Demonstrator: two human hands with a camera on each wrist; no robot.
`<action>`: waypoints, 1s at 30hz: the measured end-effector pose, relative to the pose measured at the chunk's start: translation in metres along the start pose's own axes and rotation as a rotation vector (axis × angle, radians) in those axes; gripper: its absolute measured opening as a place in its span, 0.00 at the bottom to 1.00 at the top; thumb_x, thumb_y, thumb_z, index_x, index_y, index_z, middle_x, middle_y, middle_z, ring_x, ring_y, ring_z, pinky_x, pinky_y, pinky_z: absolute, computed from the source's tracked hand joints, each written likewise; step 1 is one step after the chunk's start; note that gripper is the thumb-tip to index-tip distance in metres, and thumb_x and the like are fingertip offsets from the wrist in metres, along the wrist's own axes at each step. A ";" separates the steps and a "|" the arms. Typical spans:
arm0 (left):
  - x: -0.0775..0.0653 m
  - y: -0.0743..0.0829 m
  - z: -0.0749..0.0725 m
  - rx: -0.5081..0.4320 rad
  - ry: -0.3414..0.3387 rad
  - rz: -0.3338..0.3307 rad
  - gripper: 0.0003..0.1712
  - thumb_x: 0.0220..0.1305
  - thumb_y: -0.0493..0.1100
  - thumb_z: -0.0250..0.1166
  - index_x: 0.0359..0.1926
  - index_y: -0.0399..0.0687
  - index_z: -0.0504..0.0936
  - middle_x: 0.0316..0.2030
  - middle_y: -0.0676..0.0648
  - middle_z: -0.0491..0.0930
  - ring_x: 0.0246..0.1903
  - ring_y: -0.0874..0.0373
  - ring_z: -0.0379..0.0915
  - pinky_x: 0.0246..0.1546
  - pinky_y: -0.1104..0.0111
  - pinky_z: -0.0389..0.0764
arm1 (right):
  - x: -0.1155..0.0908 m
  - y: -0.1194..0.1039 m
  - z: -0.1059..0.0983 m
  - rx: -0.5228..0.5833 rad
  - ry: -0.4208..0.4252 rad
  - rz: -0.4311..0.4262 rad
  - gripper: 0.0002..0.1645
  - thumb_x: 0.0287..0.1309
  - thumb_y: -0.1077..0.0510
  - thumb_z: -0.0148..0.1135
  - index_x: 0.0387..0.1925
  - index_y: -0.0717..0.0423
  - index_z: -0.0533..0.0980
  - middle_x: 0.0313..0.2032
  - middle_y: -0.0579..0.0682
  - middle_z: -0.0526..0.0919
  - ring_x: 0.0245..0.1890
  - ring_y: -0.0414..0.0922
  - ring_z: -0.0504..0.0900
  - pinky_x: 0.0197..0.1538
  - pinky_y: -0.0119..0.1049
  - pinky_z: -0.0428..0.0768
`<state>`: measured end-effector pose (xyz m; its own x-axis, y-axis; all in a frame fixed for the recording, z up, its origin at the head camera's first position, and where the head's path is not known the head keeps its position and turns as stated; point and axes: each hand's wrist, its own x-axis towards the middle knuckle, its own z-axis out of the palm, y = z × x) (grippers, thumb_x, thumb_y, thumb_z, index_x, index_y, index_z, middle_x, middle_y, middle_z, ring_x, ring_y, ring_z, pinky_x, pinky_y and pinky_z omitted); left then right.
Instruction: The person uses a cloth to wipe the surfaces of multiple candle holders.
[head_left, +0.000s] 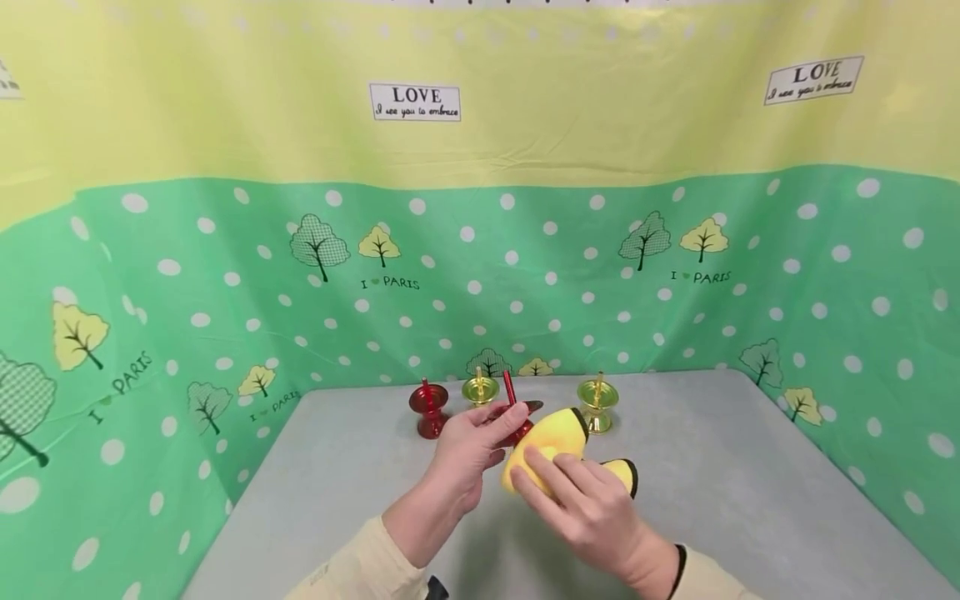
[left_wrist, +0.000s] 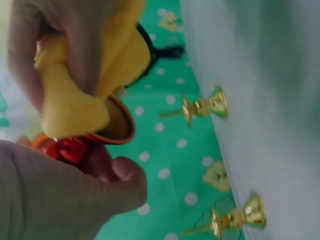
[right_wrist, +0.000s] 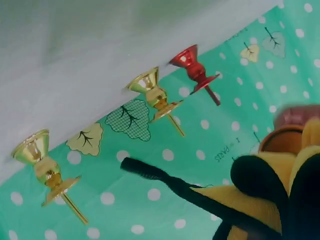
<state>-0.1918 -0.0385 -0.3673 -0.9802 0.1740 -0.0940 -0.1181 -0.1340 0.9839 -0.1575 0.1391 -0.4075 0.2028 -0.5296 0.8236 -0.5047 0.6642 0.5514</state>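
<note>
My left hand (head_left: 467, 454) grips a red metal candle holder (left_wrist: 72, 149) above the table, its thin spike pointing up in the head view. The holder's hollow, orange-brown base (left_wrist: 124, 122) faces outward in the left wrist view. A yellow cloth with black edging (head_left: 553, 435) is bunched in my right hand (head_left: 596, 517), whose fingers press it against the holder. Part of the cloth (right_wrist: 240, 202) and a black loop hang loose in the right wrist view. The cloth and my fingers hide much of the held holder.
Behind my hands stand another red candle holder (head_left: 430, 410), a gold one (head_left: 480, 389) beside it and a second gold one (head_left: 598, 402) to the right. They are upright on the grey table (head_left: 345, 475). A green and yellow printed curtain (head_left: 510, 267) hangs around the table.
</note>
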 end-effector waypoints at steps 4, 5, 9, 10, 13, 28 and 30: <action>0.006 -0.002 -0.009 0.025 -0.029 0.067 0.34 0.65 0.51 0.78 0.66 0.39 0.82 0.52 0.46 0.91 0.48 0.62 0.85 0.51 0.68 0.81 | -0.011 0.005 -0.001 0.202 -0.070 0.209 0.16 0.75 0.46 0.64 0.46 0.50 0.90 0.43 0.51 0.94 0.32 0.46 0.87 0.30 0.33 0.85; 0.007 -0.003 -0.013 0.013 -0.058 0.087 0.34 0.66 0.50 0.78 0.68 0.39 0.81 0.53 0.45 0.91 0.50 0.61 0.85 0.53 0.68 0.82 | -0.014 0.008 -0.003 0.272 -0.109 0.300 0.20 0.72 0.42 0.66 0.47 0.50 0.90 0.44 0.51 0.94 0.34 0.46 0.88 0.34 0.34 0.86; 0.009 -0.002 -0.025 0.004 -0.223 0.151 0.39 0.65 0.48 0.79 0.72 0.39 0.77 0.56 0.43 0.89 0.54 0.59 0.84 0.56 0.70 0.85 | -0.024 0.018 -0.013 0.640 -0.351 0.787 0.23 0.66 0.41 0.71 0.51 0.52 0.89 0.43 0.50 0.94 0.34 0.38 0.89 0.37 0.31 0.87; 0.009 -0.002 -0.027 0.011 -0.270 0.164 0.41 0.64 0.48 0.79 0.73 0.38 0.76 0.56 0.44 0.89 0.54 0.59 0.84 0.57 0.70 0.85 | -0.025 0.020 -0.015 0.737 -0.414 0.908 0.21 0.66 0.44 0.71 0.52 0.53 0.88 0.42 0.50 0.94 0.33 0.36 0.89 0.37 0.30 0.87; 0.012 -0.003 -0.036 0.025 -0.411 0.182 0.46 0.64 0.52 0.79 0.75 0.35 0.72 0.54 0.51 0.89 0.55 0.61 0.83 0.58 0.71 0.85 | -0.026 0.022 -0.020 0.973 -0.538 1.145 0.18 0.69 0.54 0.72 0.56 0.58 0.86 0.43 0.54 0.92 0.31 0.31 0.86 0.34 0.31 0.87; 0.014 -0.005 -0.048 -0.059 -0.855 0.233 0.47 0.67 0.63 0.74 0.74 0.36 0.73 0.57 0.55 0.90 0.59 0.62 0.84 0.67 0.65 0.81 | -0.029 0.043 -0.020 1.633 -0.669 1.119 0.18 0.82 0.59 0.53 0.61 0.65 0.80 0.43 0.47 0.90 0.34 0.35 0.89 0.37 0.31 0.89; 0.015 -0.004 -0.047 -0.045 -0.793 0.236 0.49 0.67 0.62 0.74 0.75 0.33 0.71 0.57 0.56 0.89 0.59 0.63 0.84 0.66 0.66 0.81 | -0.027 0.042 -0.026 1.511 -0.623 1.104 0.15 0.79 0.62 0.58 0.59 0.62 0.82 0.42 0.47 0.90 0.33 0.35 0.88 0.34 0.33 0.89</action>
<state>-0.2132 -0.0813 -0.3801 -0.5793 0.7707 0.2654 0.0538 -0.2888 0.9559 -0.1623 0.1949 -0.4032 -0.7486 -0.5744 0.3312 -0.4307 0.0415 -0.9015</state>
